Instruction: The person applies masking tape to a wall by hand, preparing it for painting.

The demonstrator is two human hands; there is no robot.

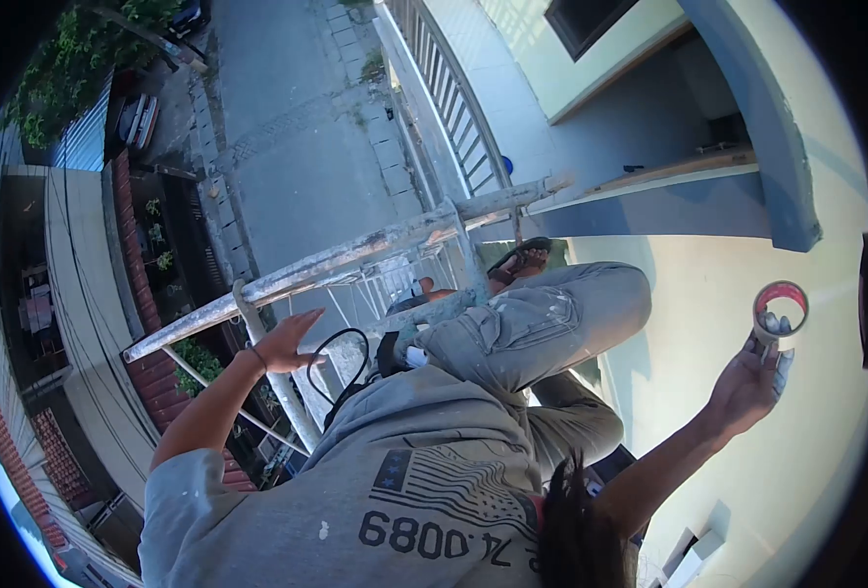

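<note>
My left hand (pixel 292 341) is raised beside the scaffold's long metal pipe (pixel 355 253), its fingers spread and nothing in them. A dark band circles that wrist. Out to the right, my right hand (pixel 750 380) holds a tape roll (pixel 763 306) with a pinkish-red inner ring; some whitish-coated fingers reach into its hole. The roll is up against or close in front of the pale wall (pixel 689 323); contact cannot be made out. A black cord (pixel 341 335) loops near my waist, between my left hand and my grey trousers (pixel 542 318).
A sandaled foot (pixel 527 260) rests near the scaffold. Far below lies the street (pixel 297 167). A balcony railing (pixel 453 98) and blue-grey ledge (pixel 679 208) are ahead and right. Roofs and overhead wires are at left. A white object (pixel 694 559) is low by the wall.
</note>
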